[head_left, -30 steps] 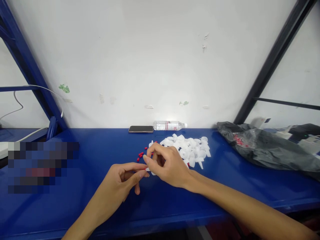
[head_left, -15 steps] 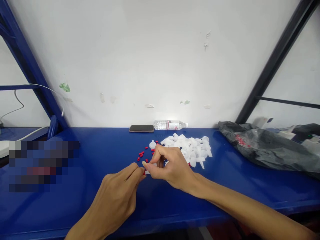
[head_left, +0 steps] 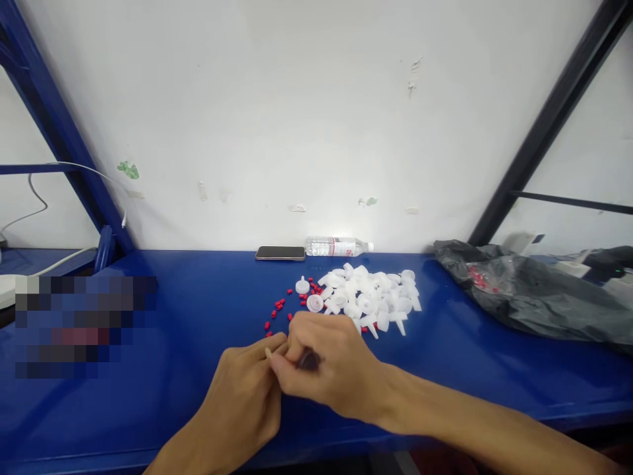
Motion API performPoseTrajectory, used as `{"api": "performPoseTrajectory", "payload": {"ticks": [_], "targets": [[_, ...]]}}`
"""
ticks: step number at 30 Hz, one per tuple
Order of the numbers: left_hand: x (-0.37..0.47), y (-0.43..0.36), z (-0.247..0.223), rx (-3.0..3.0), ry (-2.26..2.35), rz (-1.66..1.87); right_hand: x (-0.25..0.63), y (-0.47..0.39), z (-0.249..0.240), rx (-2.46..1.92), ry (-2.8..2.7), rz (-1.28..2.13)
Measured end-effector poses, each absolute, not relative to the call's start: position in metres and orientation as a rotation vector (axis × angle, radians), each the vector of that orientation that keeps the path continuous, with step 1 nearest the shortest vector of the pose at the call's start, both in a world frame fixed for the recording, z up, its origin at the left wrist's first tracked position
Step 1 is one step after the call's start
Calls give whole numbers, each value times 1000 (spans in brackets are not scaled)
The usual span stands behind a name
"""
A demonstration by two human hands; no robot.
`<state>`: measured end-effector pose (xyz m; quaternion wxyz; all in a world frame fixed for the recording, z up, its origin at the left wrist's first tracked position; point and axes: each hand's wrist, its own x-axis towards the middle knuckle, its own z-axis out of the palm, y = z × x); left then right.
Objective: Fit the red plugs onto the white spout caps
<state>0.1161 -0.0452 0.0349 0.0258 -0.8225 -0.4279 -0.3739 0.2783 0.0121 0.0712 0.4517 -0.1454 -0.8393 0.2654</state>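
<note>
My left hand (head_left: pixel 247 392) and my right hand (head_left: pixel 329 366) meet low over the blue table (head_left: pixel 188 310), fingers closed and fingertips touching. What they pinch between them is hidden by the fingers. Just beyond my hands lie several small red caps (head_left: pixel 279 304). A white round piece with a spout (head_left: pixel 302 285) stands among them, and another round piece (head_left: pixel 315 303) lies nearer my right hand. Behind and to the right spreads a heap of white spouted pieces (head_left: pixel 380 293), with a few red caps at its edges.
A phone (head_left: pixel 280 253) and a clear bottle on its side (head_left: pixel 339 247) lie along the wall. At right is a dark plastic bag (head_left: pixel 524 297) with red pieces. Blue frame posts (head_left: pixel 64 112) rise at left; a pixelated patch covers the left side of the table.
Both hands have shifted nearer to me, my right hand also slightly left over my left fingertips. The white and red piece between them is now hidden. More red caps and a round white piece show.
</note>
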Motion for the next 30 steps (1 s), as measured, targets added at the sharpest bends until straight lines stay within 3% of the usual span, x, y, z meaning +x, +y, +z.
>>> {"api": "performPoseTrajectory", "payload": {"ticks": [11, 20, 30], "targets": [[119, -47, 45, -2744, -1521, -1294, 291, 20, 96, -535, -2028, 1365], [124, -44, 29, -2563, -1350, -1012, 277, 11, 74, -634, -1886, 1332], [128, -48, 32, -2660, -1360, -1183, 273, -1, 60, -400, -1802, 1242]]}}
